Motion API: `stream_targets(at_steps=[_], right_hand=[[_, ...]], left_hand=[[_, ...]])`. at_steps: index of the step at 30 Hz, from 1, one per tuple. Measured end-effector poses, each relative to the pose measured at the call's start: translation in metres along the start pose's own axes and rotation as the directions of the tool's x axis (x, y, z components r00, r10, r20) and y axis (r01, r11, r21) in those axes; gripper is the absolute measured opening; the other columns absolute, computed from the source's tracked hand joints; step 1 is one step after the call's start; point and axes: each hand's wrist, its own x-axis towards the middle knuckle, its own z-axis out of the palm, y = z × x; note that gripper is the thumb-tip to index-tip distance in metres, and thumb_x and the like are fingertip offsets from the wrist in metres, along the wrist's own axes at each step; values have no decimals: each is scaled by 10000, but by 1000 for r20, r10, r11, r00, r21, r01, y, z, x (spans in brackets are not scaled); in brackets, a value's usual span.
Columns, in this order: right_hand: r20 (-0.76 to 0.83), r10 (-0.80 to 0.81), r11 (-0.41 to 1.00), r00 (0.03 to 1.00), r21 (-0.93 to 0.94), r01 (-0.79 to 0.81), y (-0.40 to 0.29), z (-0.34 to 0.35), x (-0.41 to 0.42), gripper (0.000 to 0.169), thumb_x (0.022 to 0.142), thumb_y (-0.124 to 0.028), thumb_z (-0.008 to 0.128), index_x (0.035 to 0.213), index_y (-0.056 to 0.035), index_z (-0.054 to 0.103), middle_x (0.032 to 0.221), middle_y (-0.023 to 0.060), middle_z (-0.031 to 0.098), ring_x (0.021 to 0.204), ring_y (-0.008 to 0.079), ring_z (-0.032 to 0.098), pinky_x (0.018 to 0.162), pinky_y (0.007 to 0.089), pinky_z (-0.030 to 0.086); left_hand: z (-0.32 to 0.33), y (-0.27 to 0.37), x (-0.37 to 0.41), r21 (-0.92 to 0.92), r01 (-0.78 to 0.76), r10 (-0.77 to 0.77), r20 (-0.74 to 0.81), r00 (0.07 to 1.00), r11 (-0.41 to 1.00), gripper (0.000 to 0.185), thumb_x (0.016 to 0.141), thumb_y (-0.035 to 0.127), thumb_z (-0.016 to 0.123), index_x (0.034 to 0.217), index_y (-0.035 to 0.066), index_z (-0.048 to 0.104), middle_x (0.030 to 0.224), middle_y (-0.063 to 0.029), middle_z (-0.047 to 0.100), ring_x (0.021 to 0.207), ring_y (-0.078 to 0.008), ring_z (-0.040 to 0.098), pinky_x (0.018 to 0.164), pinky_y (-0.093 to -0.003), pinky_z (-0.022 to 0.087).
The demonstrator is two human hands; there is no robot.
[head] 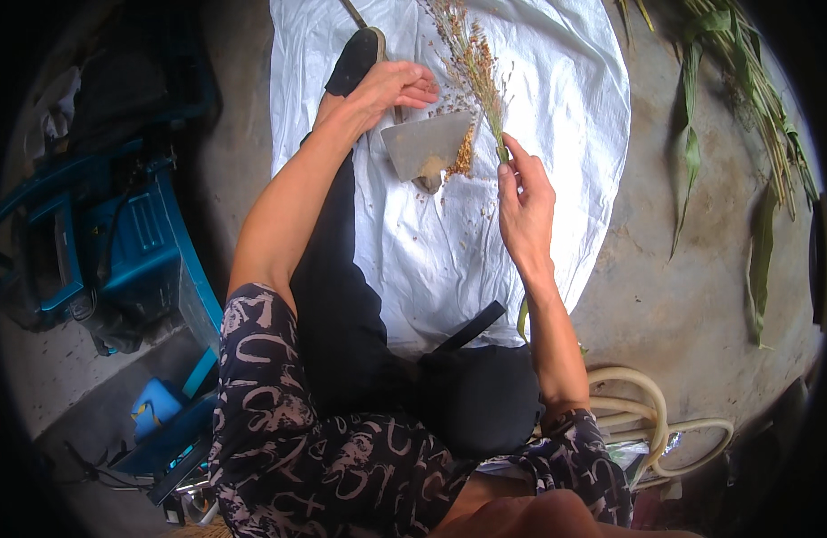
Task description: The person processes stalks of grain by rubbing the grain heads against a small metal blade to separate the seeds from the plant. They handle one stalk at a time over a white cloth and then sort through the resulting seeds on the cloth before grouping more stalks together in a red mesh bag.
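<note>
My right hand pinches the green stalks of a sorghum-like seed head, whose branched, reddish-brown top points away from me. To its left, my left hand hovers with loosely curled, parted fingers and no thing visible in it. Below that hand lies a hoe with a flat metal blade; its handle runs up beneath my dark shoe. Loose brownish grain is heaped along the blade's right edge. Everything here rests on a white woven plastic sheet, with stray grains scattered over it.
Long green stalks and leaves lie on the concrete floor at the right. A cream-coloured hose is coiled at lower right. Blue machine-like equipment stands at left. My outstretched leg crosses the sheet's left side.
</note>
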Motion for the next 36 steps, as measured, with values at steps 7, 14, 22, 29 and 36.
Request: stream_targets(at_steps=[7,14,22,29,36], right_hand=[[31,-100,983,995,-152,103,13,22,13,387,920,-17,594,1301,-69,633,861,152,553,746,324,569,708,425,467],[107,-73,972,992,-214,94,16,44,6,383,901,-5,588,1271,-74,661,883,187,581,805,385,600,731,465,473],[170,-58,969,984,-227,96,10,20,-22,420,886,52,567,1280,-65,652,848,184,532,773,379,573,693,462,449],[189,-11,964,982,-259,60,2,-9,-56,433,897,82,570,1298,-66,640,835,176,505,727,359,551,681,414,468],[226,67,964,972,-265,-4,-6,-40,-95,474,884,100,588,1319,-83,639,858,148,527,711,337,584,674,394,498]], left_hand=[[6,22,-16,813,-74,537,-311,784,578,283,1004,233,572,1203,55,665,1222,-84,681,1053,-252,664,914,-364,516],[36,-26,1,898,-435,702,273,658,59,597,1083,494,256,1212,99,685,1229,-138,661,1209,-334,573,1217,-516,204],[44,-20,0,962,-272,247,257,934,31,660,1085,415,298,775,-25,679,854,-222,672,975,-380,631,1166,-536,282],[43,-34,10,950,-310,320,280,905,44,623,1058,356,344,690,-37,656,769,-237,655,879,-396,628,1120,-525,325],[47,-15,8,948,-295,117,309,944,-121,427,1002,265,406,763,47,684,829,-184,707,845,-371,668,1020,-545,388]])
